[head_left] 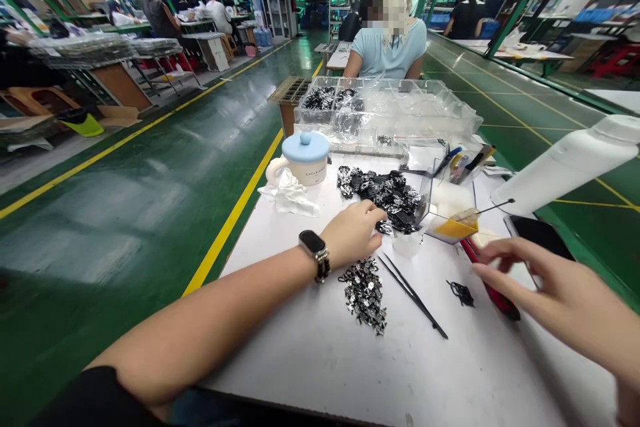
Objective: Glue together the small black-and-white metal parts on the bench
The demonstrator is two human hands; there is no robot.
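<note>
My left hand [354, 235], with a dark watch on its wrist, reaches to the near edge of a pile of small black parts with metal pieces [385, 193]. Its thumb and fingers are bent around one small black part [384, 227] there. My right hand [545, 280] hovers at the right, fingers apart and nothing visible between them, over a red-and-black tool [495, 290]. Between the hands lie dark tweezers [413, 295] and a small clump of black pieces [461, 293]. A heap of small shiny metal parts [367, 295] rests below my left wrist.
A lidded mug [306, 160] and crumpled tissue [290, 192] stand at the left. A clear holder [453, 213], a white bottle [570, 160] and a dark phone [543, 237] are at the right. Behind is a compartmented clear tray [400, 107]; beyond it, a person [387, 53] in light blue.
</note>
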